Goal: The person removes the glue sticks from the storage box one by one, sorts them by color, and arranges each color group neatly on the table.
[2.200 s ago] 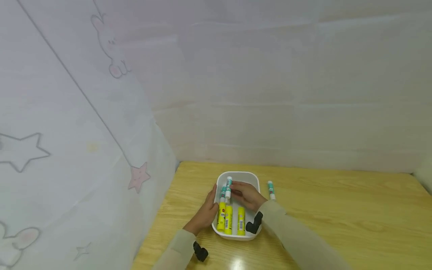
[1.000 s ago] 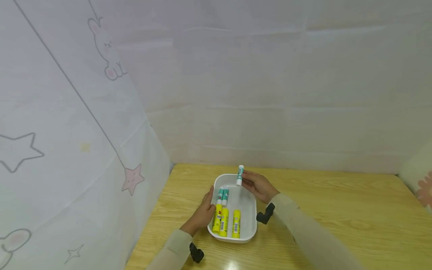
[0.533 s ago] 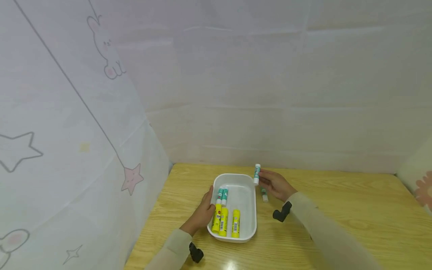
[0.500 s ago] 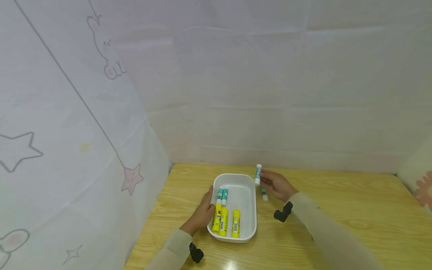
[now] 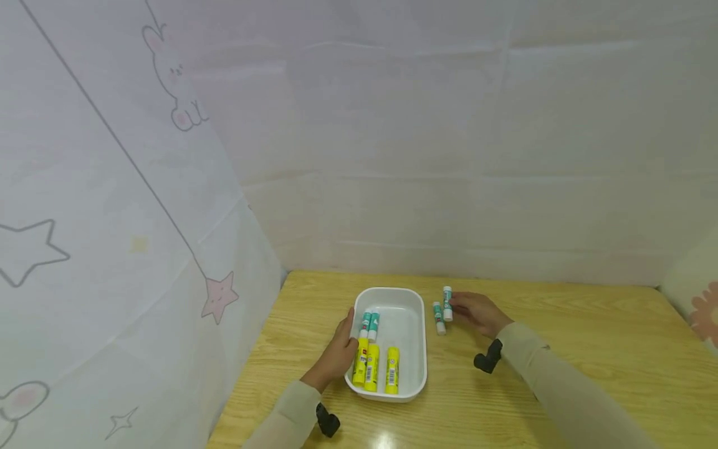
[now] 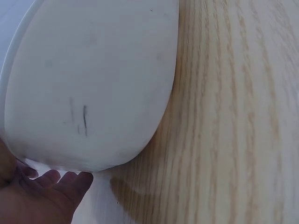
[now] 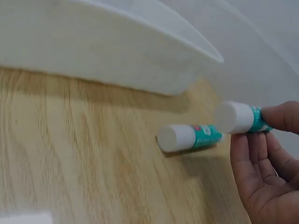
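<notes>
My right hand (image 5: 478,312) pinches a teal and white glue stick (image 7: 237,117) between thumb and fingers, just above the table to the right of a white tray (image 5: 417,324). Beside it, a second teal glue stick (image 5: 439,318) lies on the wood. My left hand (image 5: 338,350) holds the tray's left side, thumb over the rim; in the left wrist view its fingers (image 6: 77,186) touch the tray's outer wall. Inside the tray, two teal glue sticks (image 5: 374,327) lie at the left, with yellow glue sticks (image 5: 371,368) nearer me and another yellow one (image 5: 392,371) apart from them.
The wooden table (image 5: 550,349) stretches to the right of the tray. A pale curtain-like sheet (image 5: 449,156) stands behind its back edge, and a patterned one (image 5: 168,312) rises at the left.
My right hand has carried the teal glue stick out of the tray, over its right rim, then down beside the one on the table. My left hand keeps its hold on the tray.
</notes>
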`<state>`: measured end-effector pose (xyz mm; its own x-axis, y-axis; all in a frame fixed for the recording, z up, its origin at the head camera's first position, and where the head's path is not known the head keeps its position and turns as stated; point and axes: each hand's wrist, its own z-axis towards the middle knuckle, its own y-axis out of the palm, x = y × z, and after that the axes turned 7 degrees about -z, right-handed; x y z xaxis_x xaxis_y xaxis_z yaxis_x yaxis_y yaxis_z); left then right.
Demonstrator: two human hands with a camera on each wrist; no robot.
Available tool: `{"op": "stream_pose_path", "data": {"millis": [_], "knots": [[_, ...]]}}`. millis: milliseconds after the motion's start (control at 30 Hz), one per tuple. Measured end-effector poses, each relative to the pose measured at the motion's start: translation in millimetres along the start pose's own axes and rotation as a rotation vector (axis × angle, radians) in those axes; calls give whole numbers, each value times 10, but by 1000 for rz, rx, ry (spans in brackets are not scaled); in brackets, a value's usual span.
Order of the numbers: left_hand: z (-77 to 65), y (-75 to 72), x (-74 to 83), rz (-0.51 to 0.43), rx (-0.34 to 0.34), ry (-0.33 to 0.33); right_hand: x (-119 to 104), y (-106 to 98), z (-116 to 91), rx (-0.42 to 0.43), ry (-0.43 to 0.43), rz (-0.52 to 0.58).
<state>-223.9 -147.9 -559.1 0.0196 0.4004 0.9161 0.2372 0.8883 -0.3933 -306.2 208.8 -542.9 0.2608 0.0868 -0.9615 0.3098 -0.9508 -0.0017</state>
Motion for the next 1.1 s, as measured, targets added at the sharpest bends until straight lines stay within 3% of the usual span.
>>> {"op": "stream_pose_path", "data": {"millis": [367,833,1100], "knots": [[-3,30,-42,-9,23,-15,137,-34,-46,47,44,-222],[-22,61,-22,-14,23,-33,150,9,5,97,78,-329],[-37,60,17,-19,32,-9,119,24,44,117,101,-374]]}}
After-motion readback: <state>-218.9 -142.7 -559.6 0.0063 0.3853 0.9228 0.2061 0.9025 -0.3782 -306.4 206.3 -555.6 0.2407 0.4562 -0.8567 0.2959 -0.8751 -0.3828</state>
